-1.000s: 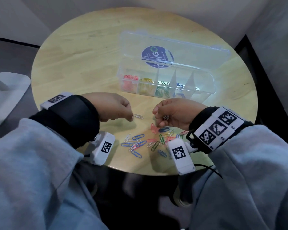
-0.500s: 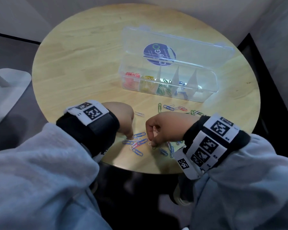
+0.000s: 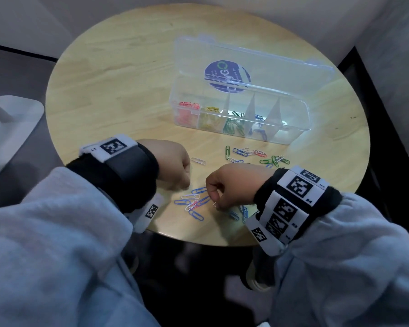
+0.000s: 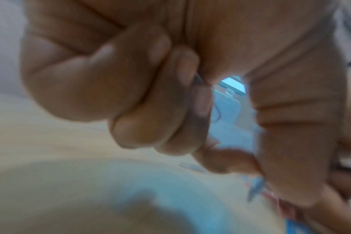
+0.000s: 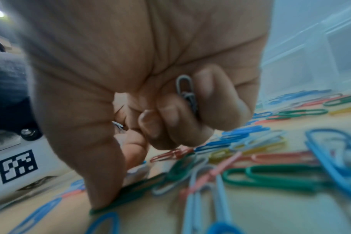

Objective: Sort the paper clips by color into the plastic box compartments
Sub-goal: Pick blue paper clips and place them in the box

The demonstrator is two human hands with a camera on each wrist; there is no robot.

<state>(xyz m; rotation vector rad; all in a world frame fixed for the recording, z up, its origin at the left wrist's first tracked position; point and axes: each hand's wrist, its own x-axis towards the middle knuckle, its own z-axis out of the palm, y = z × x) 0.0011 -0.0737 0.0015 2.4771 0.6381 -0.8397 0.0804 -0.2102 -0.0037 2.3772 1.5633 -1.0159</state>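
Nearest you, your right hand (image 5: 182, 101) is curling around a few grey clips (image 5: 187, 95) over the loose pile (image 3: 194, 204); your left hand (image 3: 172, 165) is curled too, maybe pinching something thin, but I cannot tell what. Keep picking single clips of one color, lifting clear of tangles. Farther back, the plastic box (image 3: 293, 135) is sitting open with red, yellow, green and blue already sorted.

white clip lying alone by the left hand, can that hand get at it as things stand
Probably yes. The white clip lies alone on bare table just beyond the left hand, nothing between them, though that hand's fingers are curled, seemingly on something small already.
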